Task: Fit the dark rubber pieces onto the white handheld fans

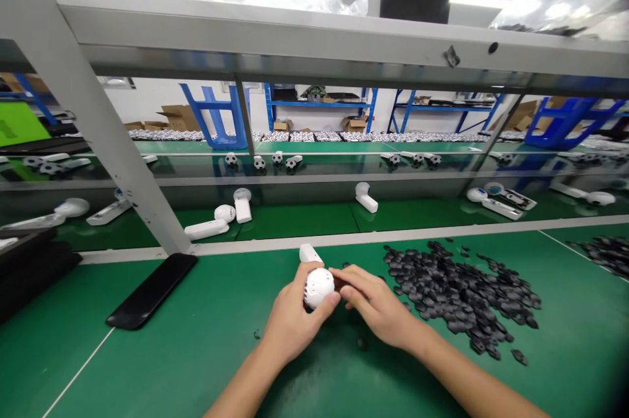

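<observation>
- Head view, clock directions taken from the white ball of the held device, with twelve at the far side: the white device (319, 287) is low in the middle of the view, over the green bench (206, 352), its short handle pointing to about eleven.
- The left hand (292, 320) has its fingers curled around the ball, gripping it from the seven-to-nine side, thumb laid along the near side.
- The right hand (381, 310) comes in from four, its fingers bent and close together at the ball's three o'clock side; whether they pinch a small piece, I cannot tell.
- At three, near the right hand, a loose heap of small black pieces (457, 293) spreads over the bench, a few stray ones around its edges.
- At nine, well apart from the left hand, a long black slab (151, 291) lies flat beside the foot of a slanting grey post (118, 130).
- Beyond the bench's pale edge, more white devices lie on a green strip: one at one o'clock (366, 198), two close together between ten and eleven (242, 206).
- Farther off, at eleven, stands a blue stool (221, 116), upside down; blue shelving (322, 104) is at twelve.
</observation>
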`<state>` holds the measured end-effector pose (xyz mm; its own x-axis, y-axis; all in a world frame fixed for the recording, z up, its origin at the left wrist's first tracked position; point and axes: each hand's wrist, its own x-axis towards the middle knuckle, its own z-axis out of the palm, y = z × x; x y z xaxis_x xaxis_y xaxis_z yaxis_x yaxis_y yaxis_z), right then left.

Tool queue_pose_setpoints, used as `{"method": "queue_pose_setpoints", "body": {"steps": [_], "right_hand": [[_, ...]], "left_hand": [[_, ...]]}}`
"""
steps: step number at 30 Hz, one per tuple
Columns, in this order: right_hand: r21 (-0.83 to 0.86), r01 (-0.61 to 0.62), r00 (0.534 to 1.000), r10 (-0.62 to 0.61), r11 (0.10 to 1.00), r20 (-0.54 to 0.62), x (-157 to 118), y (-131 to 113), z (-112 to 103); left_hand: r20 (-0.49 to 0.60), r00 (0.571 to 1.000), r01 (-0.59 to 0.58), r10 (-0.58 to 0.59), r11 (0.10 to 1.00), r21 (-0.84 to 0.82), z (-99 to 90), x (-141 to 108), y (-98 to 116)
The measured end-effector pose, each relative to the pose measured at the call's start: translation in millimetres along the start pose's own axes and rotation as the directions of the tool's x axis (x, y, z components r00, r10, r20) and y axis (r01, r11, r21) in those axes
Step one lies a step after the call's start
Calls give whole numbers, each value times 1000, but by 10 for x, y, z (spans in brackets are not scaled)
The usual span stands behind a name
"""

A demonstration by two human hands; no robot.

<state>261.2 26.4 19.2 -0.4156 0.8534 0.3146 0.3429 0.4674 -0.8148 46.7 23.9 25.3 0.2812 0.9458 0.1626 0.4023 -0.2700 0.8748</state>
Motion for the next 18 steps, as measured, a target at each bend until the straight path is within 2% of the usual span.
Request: {"method": "queue_pose_setpoints", "body": {"steps": [3, 5, 8, 11, 13, 18], "right_hand": [[-82, -78, 996, 73, 994, -55, 33, 93, -303], [-237, -161, 984, 135, 958, -120, 43, 200, -505], [-417, -216, 975, 218, 883, -43, 38, 331, -690], [-473, -203, 965, 258, 858, 53, 13, 349, -722], [-492, -202, 961, 268, 847, 67, -8, 316, -706], [-503, -229, 947, 309, 834, 81, -40, 274, -687]], "left_hand": [[-105, 994, -1, -15, 988, -153, -86, 47, -14], [-158, 986, 4, -45, 967, -253, -155, 72, -28], [-177, 978, 35, -109, 927, -375, -240, 97, -50], [-224, 961, 43, -165, 884, -466, -273, 121, -69], [-248, 950, 42, -189, 866, -498, -282, 139, -90], [-210, 962, 44, -176, 857, -514, -341, 162, -154]]}}
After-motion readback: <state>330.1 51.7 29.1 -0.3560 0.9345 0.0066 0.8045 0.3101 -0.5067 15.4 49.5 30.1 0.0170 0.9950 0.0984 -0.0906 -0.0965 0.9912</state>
